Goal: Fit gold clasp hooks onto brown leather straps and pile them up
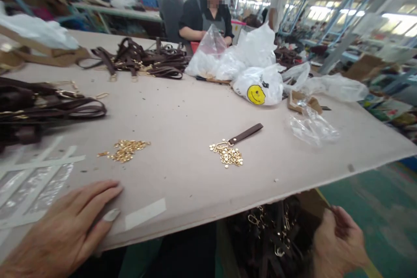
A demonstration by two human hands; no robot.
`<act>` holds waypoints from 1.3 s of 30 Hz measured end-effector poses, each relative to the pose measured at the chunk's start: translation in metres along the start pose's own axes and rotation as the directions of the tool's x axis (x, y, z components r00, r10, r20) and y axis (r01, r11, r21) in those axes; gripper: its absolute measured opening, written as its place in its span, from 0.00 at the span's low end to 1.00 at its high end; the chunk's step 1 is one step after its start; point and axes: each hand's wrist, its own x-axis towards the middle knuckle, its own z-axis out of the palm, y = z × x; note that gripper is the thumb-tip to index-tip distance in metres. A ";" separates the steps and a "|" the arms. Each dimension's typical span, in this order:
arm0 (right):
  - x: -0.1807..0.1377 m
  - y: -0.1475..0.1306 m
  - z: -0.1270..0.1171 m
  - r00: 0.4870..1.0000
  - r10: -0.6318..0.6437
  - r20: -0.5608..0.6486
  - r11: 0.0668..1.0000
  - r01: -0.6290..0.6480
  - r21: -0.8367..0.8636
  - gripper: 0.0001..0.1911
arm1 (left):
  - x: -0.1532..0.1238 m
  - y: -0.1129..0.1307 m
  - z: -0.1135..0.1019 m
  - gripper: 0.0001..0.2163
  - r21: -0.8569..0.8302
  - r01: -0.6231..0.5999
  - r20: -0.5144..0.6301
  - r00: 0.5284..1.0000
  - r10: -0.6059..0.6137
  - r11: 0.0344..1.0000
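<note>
My left hand (70, 226) lies flat on the near edge of the beige table (182, 113), fingers stretched out, holding nothing. My right hand (339, 243) is below the table edge, fingers curled around a dark brown strap (330, 210) from a heap of straps with gold rings (273, 234) under the table. On the table top lie a short brown strap with a gold ring (244, 134), a pile of small gold studs (228, 155) beside it, and a second pile of gold hardware (125, 150) nearer my left hand.
Piles of brown straps lie at the left (48, 106) and far centre (143, 58). White plastic bags, one with a yellow smiley (257, 87), and clear bags (312, 128) sit at the right. A person in black (205, 15) works across the table. Tape strips (39, 173) mark the near left.
</note>
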 end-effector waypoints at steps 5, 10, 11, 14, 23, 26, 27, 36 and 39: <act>0.035 -0.132 0.034 0.765 -0.564 0.311 0.826 0.521 0.217 0.18 | 0.009 0.018 -0.011 0.17 0.031 -0.084 -0.053 0.995 0.085 0.996; 0.045 -0.198 0.105 0.292 -0.771 0.566 0.467 0.864 0.190 0.23 | 0.008 0.017 -0.015 0.17 0.036 -0.073 -0.062 0.995 0.076 0.997; 0.046 -0.203 0.114 0.253 -0.766 0.592 0.436 0.880 0.189 0.21 | 0.007 0.016 -0.014 0.17 0.027 -0.076 -0.082 0.994 0.078 0.997; 0.052 -0.208 0.128 0.197 -0.760 0.619 0.400 0.893 0.206 0.13 | 0.005 0.014 -0.011 0.18 0.006 -0.087 -0.140 0.986 0.087 0.996; 0.049 -0.198 0.119 0.141 -0.739 0.659 0.399 0.879 0.261 0.20 | 0.007 0.018 -0.009 0.17 -0.018 -0.084 -0.150 0.985 0.080 0.996; 0.049 -0.196 0.115 0.204 -0.730 0.652 0.474 0.839 0.268 0.21 | 0.008 0.019 -0.009 0.17 -0.028 -0.082 -0.149 0.986 0.077 0.996; 0.050 -0.196 0.113 0.229 -0.725 0.650 0.506 0.817 0.276 0.21 | 0.008 0.019 -0.009 0.17 -0.030 -0.079 -0.148 0.986 0.074 0.996; 0.044 -0.189 0.071 0.603 -0.510 0.613 0.835 0.174 0.523 0.15 | 0.009 0.021 -0.014 0.17 -0.049 -0.047 -0.106 0.994 0.041 0.998; 0.044 -0.191 0.046 0.710 -0.319 0.628 0.743 -0.224 0.630 0.18 | 0.010 0.021 -0.012 0.16 -0.142 0.011 -0.102 0.994 -0.026 0.990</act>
